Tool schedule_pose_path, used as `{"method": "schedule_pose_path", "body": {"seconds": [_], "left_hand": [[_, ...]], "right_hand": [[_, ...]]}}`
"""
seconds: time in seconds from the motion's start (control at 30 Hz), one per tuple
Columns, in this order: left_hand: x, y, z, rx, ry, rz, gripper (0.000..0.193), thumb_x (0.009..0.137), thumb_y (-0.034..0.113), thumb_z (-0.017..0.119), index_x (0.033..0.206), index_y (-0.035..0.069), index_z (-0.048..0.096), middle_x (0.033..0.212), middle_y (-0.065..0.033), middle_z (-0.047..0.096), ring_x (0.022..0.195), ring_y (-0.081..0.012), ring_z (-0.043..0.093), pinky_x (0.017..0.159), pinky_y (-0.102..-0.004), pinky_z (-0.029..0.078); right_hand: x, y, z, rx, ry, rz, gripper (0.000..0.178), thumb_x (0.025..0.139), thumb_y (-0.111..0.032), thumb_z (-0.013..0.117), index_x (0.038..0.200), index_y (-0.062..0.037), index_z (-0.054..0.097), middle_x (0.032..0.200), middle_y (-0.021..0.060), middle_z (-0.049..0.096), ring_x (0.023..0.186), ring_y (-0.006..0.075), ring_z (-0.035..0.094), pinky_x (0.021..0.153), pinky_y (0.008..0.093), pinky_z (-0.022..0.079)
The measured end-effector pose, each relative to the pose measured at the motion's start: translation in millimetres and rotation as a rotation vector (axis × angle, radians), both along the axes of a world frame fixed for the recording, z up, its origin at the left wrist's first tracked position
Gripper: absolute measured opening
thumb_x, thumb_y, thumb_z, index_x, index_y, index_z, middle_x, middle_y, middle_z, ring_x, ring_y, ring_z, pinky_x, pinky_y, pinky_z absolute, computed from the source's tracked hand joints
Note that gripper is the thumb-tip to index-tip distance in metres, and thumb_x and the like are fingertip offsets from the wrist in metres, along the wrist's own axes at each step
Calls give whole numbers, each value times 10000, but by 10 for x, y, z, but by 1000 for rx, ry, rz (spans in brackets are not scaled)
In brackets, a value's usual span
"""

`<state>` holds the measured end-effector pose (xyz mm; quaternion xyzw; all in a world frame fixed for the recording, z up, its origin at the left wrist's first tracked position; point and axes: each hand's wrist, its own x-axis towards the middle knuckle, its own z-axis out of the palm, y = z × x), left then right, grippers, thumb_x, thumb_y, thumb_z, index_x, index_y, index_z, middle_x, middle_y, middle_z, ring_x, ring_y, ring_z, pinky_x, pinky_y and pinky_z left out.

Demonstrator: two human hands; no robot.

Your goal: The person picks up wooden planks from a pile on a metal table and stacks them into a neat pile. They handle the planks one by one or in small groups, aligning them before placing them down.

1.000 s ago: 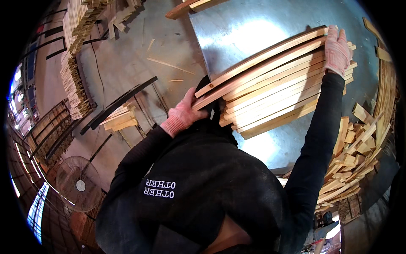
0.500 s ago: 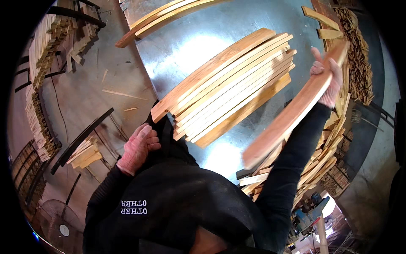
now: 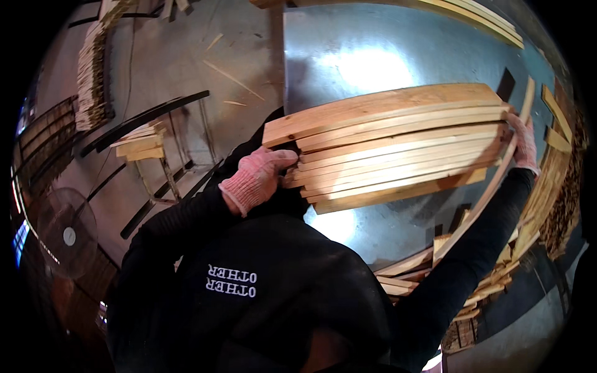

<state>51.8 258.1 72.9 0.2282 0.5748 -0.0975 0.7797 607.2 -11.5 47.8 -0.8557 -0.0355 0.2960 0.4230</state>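
Observation:
A stack of curved wooden slats lies on the metal table in front of me, with a wider slat along its far side. At the stack's left end is my left hand in a pinkish knit glove, its fingers bent against the slat ends; the fingertips are partly hidden. My right hand, gloved alike, is closed around another curved slat, which is seen nearly edge-on and slants toward me. The fingers of that hand reach the stack's right end.
More long slats lie across the table's far side. Loose wood pieces are piled beneath my right forearm. On the left stand a dark curved rack, a wood stack and a fan.
My left hand has come up to the stack's left end. My right hand has brought its slat against the stack's right end. The view has turned, and the stack now lies flatter across it.

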Motion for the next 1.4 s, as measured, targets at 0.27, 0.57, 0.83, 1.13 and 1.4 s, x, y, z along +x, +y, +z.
{"method": "schedule_pose_path", "body": {"seconds": [0.27, 0.57, 0.83, 1.13, 1.4], "left_hand": [[-97, -110, -207, 249, -49, -150, 355, 834, 178, 739, 1129, 13, 630, 969, -56, 689, 867, -172, 621, 762, -317, 514], [155, 237, 721, 592, 213, -1213, 634, 824, 499, 701, 1277, 73, 575, 1040, -146, 691, 1015, -319, 651, 864, -404, 496], [123, -94, 390, 1203, 33, -1744, 594, 817, 480, 704, 1188, 51, 527, 957, -127, 639, 900, -321, 643, 700, -462, 495], [200, 109, 712, 1580, -470, -1472, 338, 845, 183, 577, 1164, 73, 560, 929, -91, 607, 748, -301, 648, 562, -459, 507], [1815, 1510, 340, 2330, -442, -1377, 498, 781, 243, 744, 1229, 80, 600, 1437, -257, 404, 1232, -420, 525, 916, -478, 503]], "right_hand": [[38, 280, 134, 39, 34, -14, 402, 868, -201, 743, 1201, -119, 536, 810, -10, 566, 575, 88, 526, 480, 233, 445], [-475, -5, 859, 301, 37, -273, 415, 908, -277, 717, 1213, -9, 630, 1040, 74, 665, 752, 109, 593, 701, 216, 525], [-1971, 987, 1942, 104, -154, 93, 751, 878, -261, 724, 1500, -46, 363, 1355, 123, 575, 899, 113, 612, 791, 273, 522], [-2141, 93, 2288, 188, -490, -310, 804, 834, -220, 771, 1492, -50, 341, 1062, 81, 640, 742, 118, 592, 630, 269, 500], [-3673, -1070, 48, -390, -60, -648, 907, 787, -77, 761, 1529, -85, 240, 757, 47, 566, 530, 161, 522, 450, 311, 440]]}}
